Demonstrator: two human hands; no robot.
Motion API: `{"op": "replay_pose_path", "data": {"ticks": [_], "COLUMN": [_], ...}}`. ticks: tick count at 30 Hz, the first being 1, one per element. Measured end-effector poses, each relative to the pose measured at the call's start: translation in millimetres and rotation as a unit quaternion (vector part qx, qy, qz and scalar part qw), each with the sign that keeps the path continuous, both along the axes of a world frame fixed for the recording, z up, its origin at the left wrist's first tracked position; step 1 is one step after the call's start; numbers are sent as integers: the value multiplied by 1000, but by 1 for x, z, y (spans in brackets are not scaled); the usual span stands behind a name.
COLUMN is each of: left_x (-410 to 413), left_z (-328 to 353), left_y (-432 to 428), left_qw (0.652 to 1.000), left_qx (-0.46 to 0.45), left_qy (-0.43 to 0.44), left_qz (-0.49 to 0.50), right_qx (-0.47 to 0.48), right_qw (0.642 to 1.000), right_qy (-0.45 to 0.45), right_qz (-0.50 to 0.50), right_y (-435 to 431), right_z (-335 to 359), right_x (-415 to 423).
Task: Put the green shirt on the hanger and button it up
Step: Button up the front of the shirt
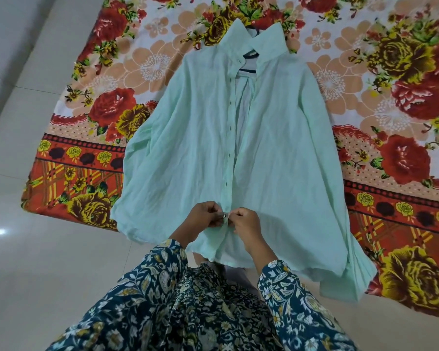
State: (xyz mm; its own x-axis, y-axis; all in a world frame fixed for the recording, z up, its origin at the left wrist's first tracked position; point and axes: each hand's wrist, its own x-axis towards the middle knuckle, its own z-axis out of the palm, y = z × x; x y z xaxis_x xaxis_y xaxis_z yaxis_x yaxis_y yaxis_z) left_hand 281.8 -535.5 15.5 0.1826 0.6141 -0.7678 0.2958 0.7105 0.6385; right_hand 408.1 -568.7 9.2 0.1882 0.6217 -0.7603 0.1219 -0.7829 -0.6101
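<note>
Green shirt (200, 138) lies flat on the floral blanket (390, 97), hanger (249, 62) inside its collar; left hand (205, 214) and right hand (246, 221) pinch its lower placket

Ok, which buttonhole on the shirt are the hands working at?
The one nearest the hem: the left hand and right hand pinch the placket there. The buttonholes above it, up to the collar, lie unfastened.
</note>
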Motion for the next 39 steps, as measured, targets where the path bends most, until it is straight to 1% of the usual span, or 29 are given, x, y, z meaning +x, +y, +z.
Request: {"op": "replay_pose_path", "data": {"ticks": [2,4,6,8,11,12,13,14,16,17,18,20,22,24,26,28,30,32,34,37,39], "left_x": [1,5,17,35,58,60,60,57,42,33,24,10,2,-1,-1,-1,-2,-1,0,0,-1], "left_z": [-1,-3,-2,0,-7,-9,-12,-15,-21,-25,-28,-26,-24,-23,-24,-24,-24,-22,-21,-18,-16], "left_y": [0,2,8,21,39,45,51,57,63,66,68,68,69,72,73,75,76,76,75,71,70], "left_qw": [998,979,945,909,846,839,847,869,931,955,972,991,996,997,998,999,998,999,999,997,997], "left_qx": [8,53,127,176,215,213,201,183,124,93,65,26,8,6,5,3,6,10,15,36,46], "left_qy": [51,165,275,350,417,421,413,393,319,271,220,130,84,67,50,45,50,48,45,56,58], "left_qz": [-45,-110,-121,-145,-253,-270,-268,-237,-129,-80,-40,11,30,33,27,22,24,23,8,-26,-29], "right_qx": [-12,-9,5,14,23,26,28,31,33,32,30,13,-9,-22,-19,-9,1,10,9,-2,-8], "right_qw": [1000,1000,999,999,998,998,998,998,996,993,989,978,966,956,946,943,957,982,993,995,995], "right_qy": [-10,-16,-32,-38,-47,-47,-45,-44,-57,-72,-94,-150,-204,-249,-275,-282,-255,-179,-119,-94,-100], "right_qz": [2,2,4,6,25,28,33,42,67,85,107,144,156,154,168,176,135,54,-5,-39,-22], "right_y": [1,5,13,22,40,46,51,55,60,63,66,72,78,82,84,85,86,88,90,90,90], "right_z": [-3,-3,-3,-3,-7,-9,-11,-12,-14,-15,-16,-17,-18,-19,-21,-22,-20,-17,-14,-12,-11], "right_x": [3,10,18,24,28,28,28,26,20,15,10,1,-7,-12,-15,-17,-17,-16,-17,-17,-15]}}
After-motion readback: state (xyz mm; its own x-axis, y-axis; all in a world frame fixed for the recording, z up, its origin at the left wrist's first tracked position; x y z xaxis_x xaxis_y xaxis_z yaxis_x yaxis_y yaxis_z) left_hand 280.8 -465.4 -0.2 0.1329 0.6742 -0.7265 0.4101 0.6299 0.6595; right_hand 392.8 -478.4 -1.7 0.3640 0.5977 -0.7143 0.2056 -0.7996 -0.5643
